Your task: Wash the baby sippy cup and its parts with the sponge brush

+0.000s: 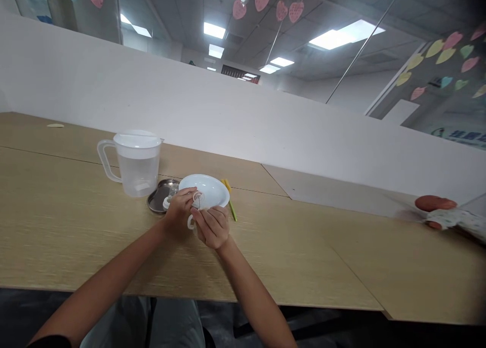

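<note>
Both my hands meet just in front of a white bowl (pixel 208 187) on the wooden table (pixel 76 236). My left hand (pixel 179 209) pinches a small clear round part (pixel 198 197), maybe a teat or ring, at the bowl's near edge. My right hand (pixel 211 225) is curled around a small white object with a loop handle (pixel 190 222); most of that object is hidden by the fingers. A small metal tray (pixel 158 195) lies just left of the bowl, with a small white piece (pixel 166 202) on it.
A clear plastic jug (pixel 133 161) with a white lid stands to the left behind the tray. A yellow-green stick (pixel 230 202) lies right of the bowl. A white partition wall (pixel 228 115) runs behind the table. Reddish objects (pixel 435 204) sit at the far right.
</note>
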### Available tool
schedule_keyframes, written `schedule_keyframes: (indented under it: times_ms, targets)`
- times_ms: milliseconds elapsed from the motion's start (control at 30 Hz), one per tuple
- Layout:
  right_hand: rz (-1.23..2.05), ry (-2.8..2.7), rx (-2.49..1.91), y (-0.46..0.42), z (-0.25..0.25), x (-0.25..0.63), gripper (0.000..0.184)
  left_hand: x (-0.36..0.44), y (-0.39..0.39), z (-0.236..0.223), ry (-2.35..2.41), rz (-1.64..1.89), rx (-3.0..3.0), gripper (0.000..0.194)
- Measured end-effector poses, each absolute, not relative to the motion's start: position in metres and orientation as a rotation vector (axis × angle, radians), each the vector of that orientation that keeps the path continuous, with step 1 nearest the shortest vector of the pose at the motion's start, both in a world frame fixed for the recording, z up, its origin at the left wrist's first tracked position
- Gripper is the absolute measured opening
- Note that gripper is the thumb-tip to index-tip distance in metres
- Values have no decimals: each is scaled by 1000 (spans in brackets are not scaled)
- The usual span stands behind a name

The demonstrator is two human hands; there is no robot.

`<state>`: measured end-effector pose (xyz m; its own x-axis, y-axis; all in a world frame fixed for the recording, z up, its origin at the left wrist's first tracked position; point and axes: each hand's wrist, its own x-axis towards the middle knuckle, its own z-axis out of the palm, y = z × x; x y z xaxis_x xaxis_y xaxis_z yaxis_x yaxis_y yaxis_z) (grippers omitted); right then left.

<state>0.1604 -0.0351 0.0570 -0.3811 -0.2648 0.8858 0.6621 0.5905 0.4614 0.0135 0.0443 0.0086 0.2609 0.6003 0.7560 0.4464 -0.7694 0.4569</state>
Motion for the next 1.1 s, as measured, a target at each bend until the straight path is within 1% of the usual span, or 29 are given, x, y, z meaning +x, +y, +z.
schedule_keyframes:
  times_ms: [67,200,333,467,600,667,767,833,867,933,1000,1100]
  targets:
    - [-982,-1708,-315,-36,56,162,10,14,45,7,1002,1548,2394,31]
    - [-947,-1791,-326,-32,48,166,11,13,44,7,931,1547,2456,25]
    - [-942,-1792,-343,-28,43,168,12,13,46,7,999,1522,2394,23]
    - [-944,-1769,-377,-39,50,170,15,13,51,3,1047,1523,2380,25]
    - [-998,-1648,-331,-54,64,179,16,15,55,-2,1104,1553,2318,27]
    - [-988,-1547,-392,-52,70,185,20,15,54,-1,1126,1553,2298,26]
    - [-863,-1260,-521,-31,75,191,24,15,51,6,1188,1530,2295,28]
    - [-690,-1093,-636,-10,73,192,22,14,51,14,1230,1518,2307,31]
    - [-594,-1084,-702,2,70,193,20,15,51,19,1254,1514,2311,33]
    - [-403,-1100,-833,23,60,196,24,16,55,29,1326,1468,2330,33]
    - [-237,-1108,-931,39,47,201,33,17,60,41,1424,1302,2396,32]
    - [-29,-1040,-1057,55,28,208,42,20,67,58,1536,857,2574,32]
